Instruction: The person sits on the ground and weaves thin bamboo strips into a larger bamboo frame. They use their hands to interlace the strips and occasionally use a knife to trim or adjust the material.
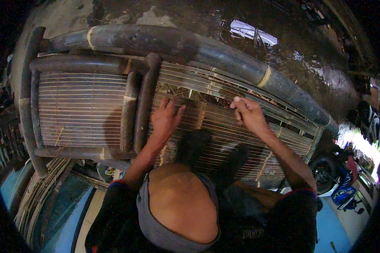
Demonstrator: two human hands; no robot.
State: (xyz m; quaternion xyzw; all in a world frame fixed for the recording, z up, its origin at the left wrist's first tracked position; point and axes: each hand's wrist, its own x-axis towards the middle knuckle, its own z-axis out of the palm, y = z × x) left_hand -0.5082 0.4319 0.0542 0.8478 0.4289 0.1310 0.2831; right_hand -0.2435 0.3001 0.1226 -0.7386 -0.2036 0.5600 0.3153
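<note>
I am bent over a bamboo bench (223,44) whose seat is made of many thin bamboo slats (240,145). On the left part of the seat, my left hand (166,118) rests on the slats with its fingers apart. Further right, my right hand (249,114) is just above or on the slats, its fingers curled in a pinch. Whatever it pinches, if anything, is too small to make out. Between the hands and toward the far rail, a gap (177,90) in the slats shows dry scraps below.
A slatted bamboo panel (82,109) framed by thick poles is at the left. Long thin strips (44,194) lie at the lower left. At the right stands a motorbike (342,192) with blue parts. A pale sheet-like piece (253,33) lies on the dark ground beyond.
</note>
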